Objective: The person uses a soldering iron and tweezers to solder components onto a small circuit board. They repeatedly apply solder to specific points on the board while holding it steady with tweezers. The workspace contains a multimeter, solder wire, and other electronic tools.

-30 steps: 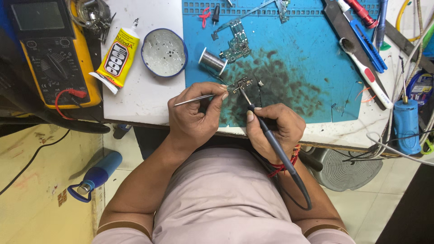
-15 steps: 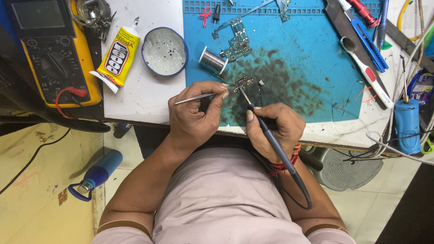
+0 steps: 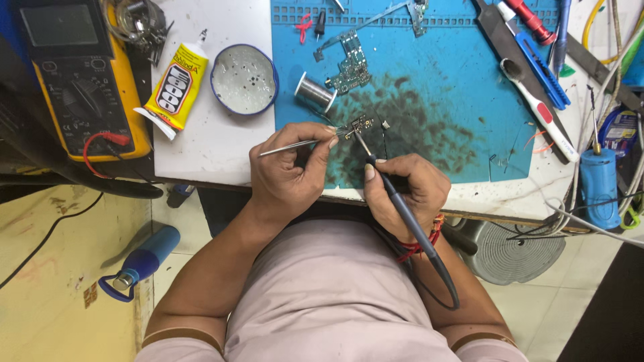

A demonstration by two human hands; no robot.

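Note:
My left hand point(image 3: 288, 174) pinches metal tweezers point(image 3: 295, 144) whose tips reach a small circuit board point(image 3: 362, 125) on the blue work mat point(image 3: 456, 87). My right hand point(image 3: 406, 191) grips a dark soldering iron point(image 3: 396, 201) like a pen, its tip touching the same small board. The iron's cable runs back over my wrist toward my lap. Both hands rest at the mat's near edge, close together.
A solder spool point(image 3: 315, 92) and a larger green circuit board point(image 3: 352, 67) lie just beyond. A round tin point(image 3: 244, 79), a yellow glue tube point(image 3: 176, 87) and a yellow multimeter point(image 3: 80, 80) sit left. Screwdrivers and a white-handled tool point(image 3: 537, 100) lie right, by a blue cylinder point(image 3: 598, 184).

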